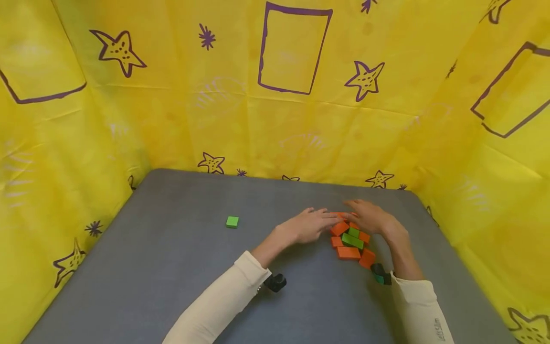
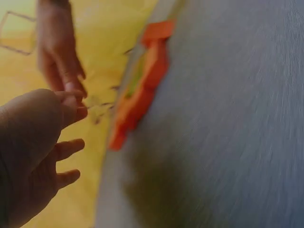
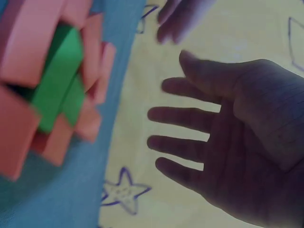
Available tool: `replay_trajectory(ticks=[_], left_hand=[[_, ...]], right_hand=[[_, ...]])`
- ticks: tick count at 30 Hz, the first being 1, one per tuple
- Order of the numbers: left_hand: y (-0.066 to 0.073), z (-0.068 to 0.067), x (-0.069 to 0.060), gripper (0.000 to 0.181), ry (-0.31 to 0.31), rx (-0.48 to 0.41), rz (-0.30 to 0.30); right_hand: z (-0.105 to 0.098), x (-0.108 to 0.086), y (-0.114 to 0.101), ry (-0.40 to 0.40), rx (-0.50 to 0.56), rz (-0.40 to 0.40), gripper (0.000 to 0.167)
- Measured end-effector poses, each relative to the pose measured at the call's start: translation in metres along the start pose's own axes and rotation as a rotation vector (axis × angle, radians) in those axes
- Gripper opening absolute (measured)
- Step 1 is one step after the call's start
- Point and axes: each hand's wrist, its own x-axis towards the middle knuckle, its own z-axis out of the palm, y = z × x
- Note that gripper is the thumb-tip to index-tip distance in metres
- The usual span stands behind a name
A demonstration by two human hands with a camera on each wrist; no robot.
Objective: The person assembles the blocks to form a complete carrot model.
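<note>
Yellow cloth [image 1: 223, 119] printed with purple stars hangs behind and beside a grey table [image 1: 142, 267]. On the table's right half lies a tight cluster of orange blocks [image 1: 348, 253] around two green blocks [image 1: 352, 240]. The left hand [image 1: 308, 225], fingers loosely extended, and the right hand [image 1: 370, 217], fingers straight and spread, hover just above its far side, near each other. A lone green block [image 1: 232, 222] sits well apart to the left.
</note>
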Motion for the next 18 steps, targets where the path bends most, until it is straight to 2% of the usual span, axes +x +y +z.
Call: replay_trajectory(ticks=[3,6,9,11,13,15,18], left_hand=[[0.011,0.015,0.016,0.063,-0.054,0.010,0.002],[0.015,0.026,0.019,0.065,-0.071,0.018,-0.032],[0.015,0.030,0.016,0.058,-0.014,0.081,-0.045],[0.014,0.028,0.015,0.049,0.047,0.131,-0.043],[0.012,0.022,0.014,0.043,0.077,0.182,-0.042],[0.010,0.018,0.015,0.045,0.052,0.217,-0.042],[0.007,0.016,0.016,0.055,-0.040,0.224,-0.041]], right_hand=[[0.004,-0.006,0.014,-0.059,0.061,-0.008,0.045],[0.011,-0.006,0.027,-0.126,0.070,-0.021,0.041],[0.018,-0.007,0.040,-0.161,0.042,-0.029,0.038],[0.018,-0.007,0.047,-0.170,0.057,-0.018,0.029],[0.016,-0.007,0.052,-0.155,0.048,0.000,0.029],[0.014,-0.006,0.055,-0.135,0.034,0.017,0.030],[0.016,-0.002,0.059,-0.095,-0.005,-0.003,0.040]])
